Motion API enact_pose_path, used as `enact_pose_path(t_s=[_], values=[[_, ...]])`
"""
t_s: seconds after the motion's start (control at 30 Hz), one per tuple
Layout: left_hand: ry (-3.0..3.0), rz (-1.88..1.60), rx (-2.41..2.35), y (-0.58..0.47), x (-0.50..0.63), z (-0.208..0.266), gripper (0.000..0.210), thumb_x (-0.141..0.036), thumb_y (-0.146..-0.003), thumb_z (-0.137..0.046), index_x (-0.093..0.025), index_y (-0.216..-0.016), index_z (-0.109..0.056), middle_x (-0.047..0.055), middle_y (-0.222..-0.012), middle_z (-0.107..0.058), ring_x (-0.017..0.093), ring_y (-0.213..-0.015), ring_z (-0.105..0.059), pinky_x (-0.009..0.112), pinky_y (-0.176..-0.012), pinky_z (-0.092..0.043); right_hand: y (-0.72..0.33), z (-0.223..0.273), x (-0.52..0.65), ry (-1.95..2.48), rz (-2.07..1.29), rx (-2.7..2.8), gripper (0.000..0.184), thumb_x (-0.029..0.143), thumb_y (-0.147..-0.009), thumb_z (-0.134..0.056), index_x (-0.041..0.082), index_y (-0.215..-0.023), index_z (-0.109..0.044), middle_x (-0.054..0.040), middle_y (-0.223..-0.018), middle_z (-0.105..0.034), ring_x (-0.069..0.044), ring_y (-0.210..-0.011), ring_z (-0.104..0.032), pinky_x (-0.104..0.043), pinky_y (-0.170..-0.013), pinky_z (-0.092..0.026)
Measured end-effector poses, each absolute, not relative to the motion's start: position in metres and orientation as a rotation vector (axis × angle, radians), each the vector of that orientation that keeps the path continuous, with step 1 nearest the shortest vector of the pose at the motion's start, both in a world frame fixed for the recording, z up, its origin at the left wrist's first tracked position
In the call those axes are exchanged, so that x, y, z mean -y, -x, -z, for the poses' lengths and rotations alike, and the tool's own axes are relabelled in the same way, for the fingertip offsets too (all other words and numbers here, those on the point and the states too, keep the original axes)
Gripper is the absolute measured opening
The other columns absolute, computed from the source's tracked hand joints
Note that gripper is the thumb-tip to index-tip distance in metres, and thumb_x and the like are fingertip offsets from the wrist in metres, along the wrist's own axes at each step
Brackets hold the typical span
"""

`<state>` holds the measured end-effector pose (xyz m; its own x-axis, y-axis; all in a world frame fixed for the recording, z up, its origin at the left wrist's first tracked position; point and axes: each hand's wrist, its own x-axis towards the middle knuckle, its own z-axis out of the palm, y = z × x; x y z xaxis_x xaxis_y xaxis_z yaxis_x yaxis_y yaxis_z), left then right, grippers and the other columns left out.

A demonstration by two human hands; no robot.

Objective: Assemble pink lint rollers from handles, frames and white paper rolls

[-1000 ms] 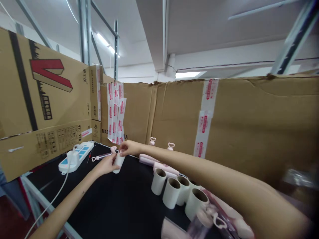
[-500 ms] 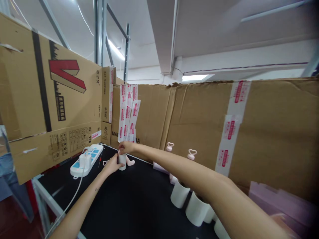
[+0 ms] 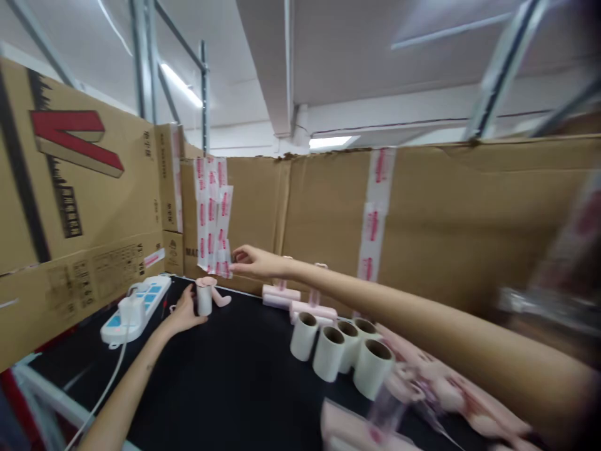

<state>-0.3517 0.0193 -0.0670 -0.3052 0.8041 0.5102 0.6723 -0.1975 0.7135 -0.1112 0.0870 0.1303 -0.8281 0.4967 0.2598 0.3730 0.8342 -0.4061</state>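
A small white roll with a pink top stands upright at the back left of the black table; a curved pink handle piece lies just right of it. My left hand is at the roll's left side, thumb and fingers apart; whether it touches the roll I cannot tell. Above and right of the roll, my right hand hovers before the cardboard wall, fingers bent with a gap to the thumb and nothing visible between them.
A white power strip with a plug and cable lies at left. Several white paper rolls stand at right, with pink lint rollers behind them. More pink and clear parts are nearer. Cardboard walls enclose the table.
My right hand has come off the top of the roll and moved right. My left hand's fingers have spread from the roll. The view has turned right, showing more rolls and pink parts.
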Motion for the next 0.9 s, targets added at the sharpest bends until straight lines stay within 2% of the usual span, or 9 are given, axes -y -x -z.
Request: enact_pose_path(t_s=[0.1,0.17,0.3,0.37,0.43,0.53,0.7,0.8,0.9], values=[[-1.804,-1.485,-1.999,0.349,-0.013,0.063,0.095,-0.035,-0.054,-0.071,-0.01,-0.132,-0.024,0.024,-0.131,-0.041,0.041,-0.12,-0.045,0.058,-0.099,-0.031,0.001,-0.153,-0.083,0.763,-0.433,2.553,0.044,0.042,-0.083,-0.058,0.018,-0.12,-0.054,-0.0071,-0.114,-0.065,-0.017,-0.096,-0.063,-0.029,-0.084,-0.051],[-1.834,-1.476,-2.027,0.346,-0.014,0.06,0.094,-0.041,-0.058,-0.067,-0.009,-0.133,-0.019,0.026,-0.134,-0.037,0.044,-0.122,-0.041,0.061,-0.098,-0.029,-0.078,-0.159,-0.078,0.927,-0.339,2.464,0.037,0.041,-0.083,-0.055,0.016,-0.111,-0.059,-0.0073,-0.107,-0.068,-0.017,-0.089,-0.065,-0.03,-0.08,-0.052],[-2.074,-1.345,-2.349,0.334,-0.018,0.06,0.082,-0.045,-0.07,-0.055,-0.012,-0.134,-0.015,0.023,-0.136,-0.036,0.043,-0.122,-0.041,0.056,-0.093,-0.037,-0.208,-0.136,-0.071,1.269,-0.095,2.273,0.027,0.035,-0.081,-0.053,0.014,-0.094,-0.066,-0.0095,-0.088,-0.071,-0.021,-0.078,-0.066,-0.034,-0.073,-0.053],[-2.101,-1.329,-2.491,0.324,-0.015,0.06,0.08,-0.045,-0.073,-0.05,-0.011,-0.135,-0.014,0.024,-0.138,-0.032,0.045,-0.124,-0.037,0.057,-0.092,-0.037,-0.249,-0.113,-0.071,1.383,0.032,2.208,0.024,0.031,-0.077,-0.057,0.014,-0.089,-0.067,-0.0113,-0.088,-0.069,-0.023,-0.083,-0.066,-0.036,-0.078,-0.051],[-2.11,-1.337,-2.592,0.31,-0.008,0.058,0.079,-0.044,-0.075,-0.048,-0.007,-0.137,-0.015,0.026,-0.138,-0.03,0.047,-0.124,-0.035,0.058,-0.093,-0.036,-0.272,-0.09,-0.072,1.465,0.142,2.166,0.024,0.031,-0.074,-0.061,0.014,-0.09,-0.068,-0.0134,-0.094,-0.068,-0.026,-0.091,-0.064,-0.038,-0.085,-0.047],[-2.276,-1.334,-2.558,0.279,0.004,0.052,0.08,-0.043,-0.078,-0.046,-0.003,-0.138,-0.014,0.028,-0.138,-0.03,0.046,-0.124,-0.034,0.056,-0.096,-0.035,-0.28,-0.064,-0.071,1.558,0.28,2.122,0.026,0.031,-0.072,-0.064,0.016,-0.093,-0.068,-0.0163,-0.103,-0.065,-0.031,-0.096,-0.061,-0.044,-0.088,-0.044],[-2.547,-1.332,-2.039,0.208,0.019,0.031,0.08,-0.042,-0.081,-0.051,-0.013,-0.141,-0.008,0.021,-0.14,-0.029,0.036,-0.13,-0.033,0.051,-0.103,-0.032,-0.269,-0.046,-0.069,1.522,0.412,2.124,0.016,0.024,-0.076,-0.059,0.019,-0.088,-0.068,-0.0161,-0.116,-0.059,-0.034,-0.111,-0.052,-0.05,-0.094,-0.037],[-2.518,-1.315,-1.741,0.17,0.029,0.011,0.081,-0.043,-0.082,-0.054,-0.02,-0.142,-0.004,0.017,-0.142,-0.028,0.031,-0.132,-0.031,0.05,-0.107,-0.028,-0.265,-0.051,-0.063,1.445,0.4,2.115,0.015,0.02,-0.079,-0.053,0.019,-0.087,-0.066,-0.0151,-0.115,-0.058,-0.032,-0.106,-0.055,-0.048,-0.091,-0.042],[-2.369,-1.268,-1.527,0.143,0.039,-0.014,0.075,-0.041,-0.084,-0.055,-0.026,-0.142,-0.01,0.013,-0.145,-0.026,0.027,-0.134,-0.028,0.048,-0.109,-0.026,-0.259,-0.067,-0.046,1.325,0.378,2.07,0.018,0.025,-0.084,-0.048,0.018,-0.092,-0.063,-0.0162,-0.119,-0.053,-0.03,-0.109,-0.054,-0.046,-0.093,-0.044]])
